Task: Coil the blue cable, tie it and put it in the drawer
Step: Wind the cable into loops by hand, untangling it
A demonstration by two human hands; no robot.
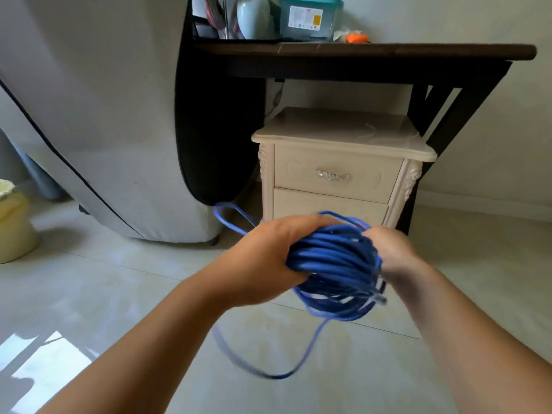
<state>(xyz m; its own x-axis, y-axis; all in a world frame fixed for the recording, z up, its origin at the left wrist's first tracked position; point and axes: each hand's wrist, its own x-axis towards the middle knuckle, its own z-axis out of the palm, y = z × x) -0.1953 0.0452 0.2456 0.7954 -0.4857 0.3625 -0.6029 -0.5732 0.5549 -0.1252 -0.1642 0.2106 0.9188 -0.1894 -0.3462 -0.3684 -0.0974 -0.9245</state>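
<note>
Currently the left hand [263, 255] is curling its fingers round the coiled blue cable [331, 255], held mid-air before the closed drawer [298, 177], the right hand [391, 252] is gripping the far side, and the dangling tail is probably threatening to pull untied loops loose.

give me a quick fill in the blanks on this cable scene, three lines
The left hand and right hand both grip a coiled plastic cable whose colour is ____.
The top drawer of the cream wooden bedside cabinet, with a silver handle, is ____.
That cabinet stands ____ the dark wooden table.
Missing words: blue; closed; under.
</note>
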